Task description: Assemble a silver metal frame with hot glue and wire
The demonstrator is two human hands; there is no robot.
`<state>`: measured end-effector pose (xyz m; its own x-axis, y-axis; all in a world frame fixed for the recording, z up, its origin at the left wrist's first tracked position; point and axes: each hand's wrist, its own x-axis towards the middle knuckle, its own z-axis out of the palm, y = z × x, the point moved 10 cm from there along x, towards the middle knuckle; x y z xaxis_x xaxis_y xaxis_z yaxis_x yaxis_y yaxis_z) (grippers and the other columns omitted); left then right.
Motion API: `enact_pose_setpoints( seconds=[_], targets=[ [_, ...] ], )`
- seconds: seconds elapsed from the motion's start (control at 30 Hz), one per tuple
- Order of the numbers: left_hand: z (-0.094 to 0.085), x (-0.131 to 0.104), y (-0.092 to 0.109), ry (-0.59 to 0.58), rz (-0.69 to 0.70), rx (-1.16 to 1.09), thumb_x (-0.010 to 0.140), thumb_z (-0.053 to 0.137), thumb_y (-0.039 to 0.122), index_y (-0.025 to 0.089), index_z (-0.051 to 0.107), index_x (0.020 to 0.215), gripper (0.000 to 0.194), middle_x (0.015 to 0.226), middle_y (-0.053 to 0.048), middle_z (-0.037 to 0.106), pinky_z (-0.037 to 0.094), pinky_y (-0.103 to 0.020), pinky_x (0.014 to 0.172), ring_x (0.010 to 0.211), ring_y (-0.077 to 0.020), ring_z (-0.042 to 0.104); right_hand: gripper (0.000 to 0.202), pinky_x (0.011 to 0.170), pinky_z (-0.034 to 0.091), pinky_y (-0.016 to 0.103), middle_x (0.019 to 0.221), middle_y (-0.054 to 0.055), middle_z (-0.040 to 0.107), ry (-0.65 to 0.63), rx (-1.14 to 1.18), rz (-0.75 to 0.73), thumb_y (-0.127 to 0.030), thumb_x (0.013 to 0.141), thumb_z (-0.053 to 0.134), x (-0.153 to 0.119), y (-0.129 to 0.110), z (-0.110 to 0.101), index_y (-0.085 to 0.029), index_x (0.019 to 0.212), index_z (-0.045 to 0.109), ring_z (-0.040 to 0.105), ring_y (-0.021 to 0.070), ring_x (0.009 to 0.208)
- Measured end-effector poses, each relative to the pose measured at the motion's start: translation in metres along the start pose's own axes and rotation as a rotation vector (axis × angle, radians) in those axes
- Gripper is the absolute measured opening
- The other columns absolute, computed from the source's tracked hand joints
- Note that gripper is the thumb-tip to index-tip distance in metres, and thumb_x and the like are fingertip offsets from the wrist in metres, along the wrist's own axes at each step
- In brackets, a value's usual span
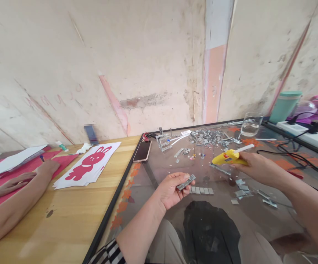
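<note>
Between the thumb and fingers of my left hand (175, 189) is a small grey metallic strip (185, 182). A row of small grey pieces (202, 190) lies on the glass-topped table just right of that hand. My right hand (248, 165) is wrapped round a yellow glue gun (226, 157), with a white glue stick (244, 148) sticking out of its back. The gun's nozzle points left, near a grey strip (220, 169) on the table. More loose grey pieces (243, 191) lie below my right hand.
A pile of grey pieces (211, 137), a phone (142, 151) and a glass (251, 124) stand farther back. At right are a green cup (285, 106), a power strip (307, 134) and black cables. Another person's hands touch red paper (65, 161) at left, near a rabbit picture (89, 165).
</note>
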<state>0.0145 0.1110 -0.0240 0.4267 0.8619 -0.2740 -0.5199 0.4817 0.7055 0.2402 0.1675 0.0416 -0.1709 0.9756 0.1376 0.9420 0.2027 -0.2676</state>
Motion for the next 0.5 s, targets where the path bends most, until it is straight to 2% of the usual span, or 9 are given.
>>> enact_pose_setpoints(
  seconds=[0.5],
  targets=[
    [0.0013, -0.0005, -0.0006, -0.009, 0.001, 0.02, 0.062, 0.072, 0.015, 0.009, 0.063, 0.067, 0.011, 0.068, -0.011, 0.064, 0.036, -0.016, 0.047, 0.05, -0.0074, 0.054, 0.029, 0.052, 0.032, 0.027, 0.072, 0.005, 0.063, -0.005, -0.106, 0.02, -0.051, 0.078, 0.037, -0.0017, 0.0025, 0.0008, -0.023, 0.073, 0.045, 0.058, 0.0225, 0.067]
  ],
)
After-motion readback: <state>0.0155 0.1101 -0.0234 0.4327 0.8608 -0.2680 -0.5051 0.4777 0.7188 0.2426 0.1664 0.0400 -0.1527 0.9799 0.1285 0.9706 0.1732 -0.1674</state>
